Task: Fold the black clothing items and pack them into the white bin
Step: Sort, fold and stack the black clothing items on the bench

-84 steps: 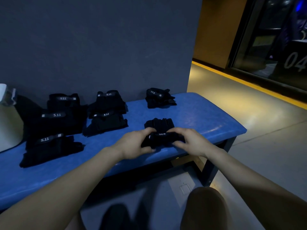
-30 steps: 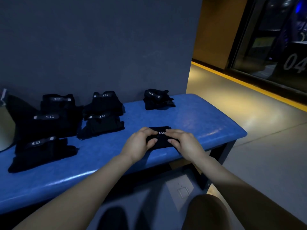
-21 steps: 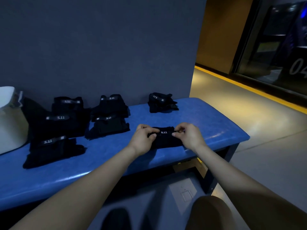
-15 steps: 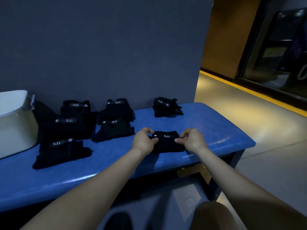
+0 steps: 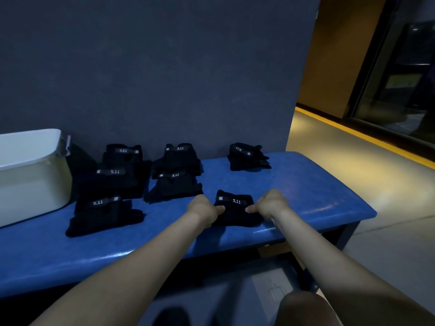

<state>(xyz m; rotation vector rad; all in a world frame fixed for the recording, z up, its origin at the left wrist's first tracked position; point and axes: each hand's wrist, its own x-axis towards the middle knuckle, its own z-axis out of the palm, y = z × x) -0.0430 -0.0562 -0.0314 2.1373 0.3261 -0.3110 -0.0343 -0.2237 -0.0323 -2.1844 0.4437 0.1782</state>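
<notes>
Left hand (image 5: pixel 204 209) and right hand (image 5: pixel 268 204) each gripped a side of the folded black garment (image 5: pixel 235 208) on the blue bench (image 5: pixel 306 184), fingers curled around its edges.

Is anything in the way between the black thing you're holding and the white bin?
Yes. Between the folded item both hands grip and the white bin lie other folded black piles on the bench, so it must go over them.

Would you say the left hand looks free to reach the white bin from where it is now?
Probably not yet: the left hand grips the folded black garment, and several folded black piles lie between it and the white bin.
</notes>
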